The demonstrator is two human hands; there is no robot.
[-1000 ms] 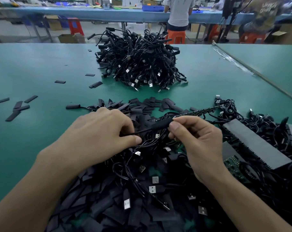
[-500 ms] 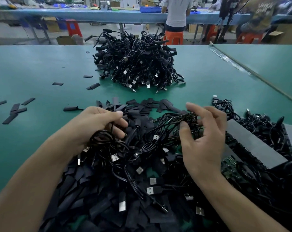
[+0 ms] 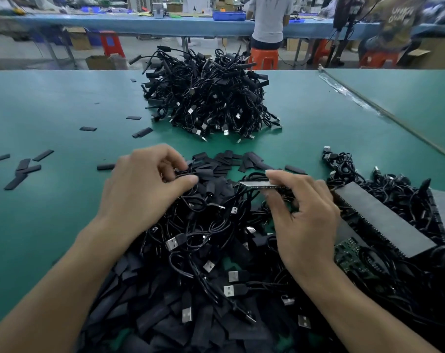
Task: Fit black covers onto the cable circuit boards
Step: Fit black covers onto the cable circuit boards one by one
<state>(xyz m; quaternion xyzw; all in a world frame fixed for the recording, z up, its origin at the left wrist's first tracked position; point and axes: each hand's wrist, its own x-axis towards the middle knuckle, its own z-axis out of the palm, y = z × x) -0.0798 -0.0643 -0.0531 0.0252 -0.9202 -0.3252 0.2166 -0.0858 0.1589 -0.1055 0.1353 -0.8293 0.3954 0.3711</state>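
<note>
Fingers [image 3: 280, 174] of the right hand [image 3: 305, 220] pinch a narrow circuit board [image 3: 257, 184] between forefinger and thumb, holding it level and edge-on, its free end pointing toward the other hand; the stretch that shows looks bare, with no black cover on it yet. Left of the board, the left hand [image 3: 145, 189] has its fingers [image 3: 165, 154] curled and the thumb drawn toward the forefinger over a scatter of loose black covers [image 3: 224, 161]; whether it has hold of a cover, a cable lead or nothing cannot be told. Directly below and nearer the person than the board lies a tangle of black USB cables [image 3: 211, 240] mixed with more covers, seemingly the stock waiting to be worked. Well beyond the board, a tall heap of cables [image 3: 208, 98] stands alone on the green tabletop [image 3: 50, 110], and many ends there appear sleeved in black; this is probably the finished pile. Far to the left of the board a few stray covers [image 3: 25, 169] lie flat. Just right of the board, a long grey panel [image 3: 384, 217] rests across further cables. By this showing the job is well under way but far from over; the piece in hand still needs its cover slid on, and the near tangle looks as large as the far heap.
</note>
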